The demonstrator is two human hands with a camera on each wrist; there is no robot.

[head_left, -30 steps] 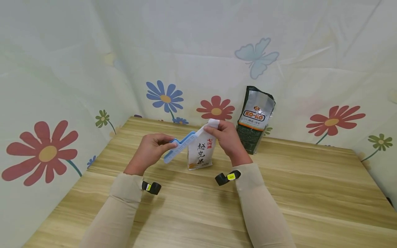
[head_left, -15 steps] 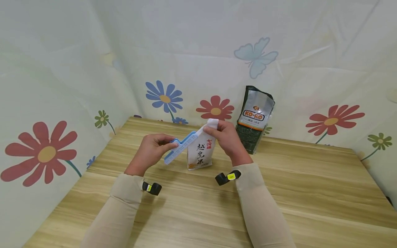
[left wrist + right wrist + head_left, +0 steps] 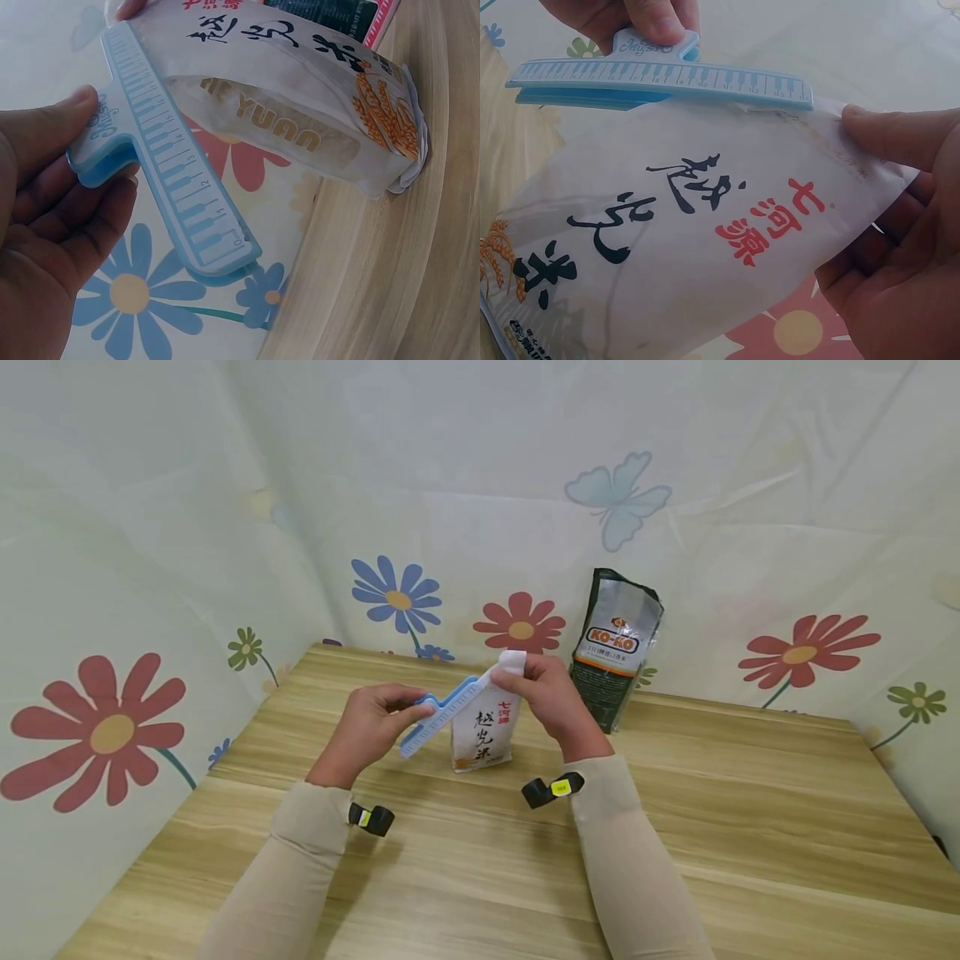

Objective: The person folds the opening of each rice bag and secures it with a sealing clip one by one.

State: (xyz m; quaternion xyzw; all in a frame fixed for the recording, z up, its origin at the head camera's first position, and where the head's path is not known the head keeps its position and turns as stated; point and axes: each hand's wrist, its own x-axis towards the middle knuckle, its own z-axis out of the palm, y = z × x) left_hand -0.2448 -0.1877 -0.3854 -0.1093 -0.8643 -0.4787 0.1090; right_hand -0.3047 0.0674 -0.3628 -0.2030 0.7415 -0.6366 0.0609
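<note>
My left hand point(image 3: 372, 727) pinches the handle of a light blue bag clip point(image 3: 180, 161) printed with piano keys and a ruler scale. The clip's long bars slant along the upper left edge of a white rice bag point(image 3: 482, 727); in the right wrist view one end lies over the bag's edge. My right hand point(image 3: 551, 697) pinches the folded top corner of that bag between thumb and fingers. Red and black characters mark the bag's front, and its base is at the wooden table. In the left wrist view its side shows a clear window.
A dark green and silver KO-KO bag point(image 3: 617, 647) stands at the back right, near the flowered backdrop point(image 3: 465, 485). The wooden table point(image 3: 750, 827) extends to both sides of my forearms. Small black wrist cameras point(image 3: 551, 789) sit on both cuffs.
My left hand and the clip have shifted very slightly right. The top corner of the rice bag, with my right hand, has dipped a little. The KO-KO bag stays put.
</note>
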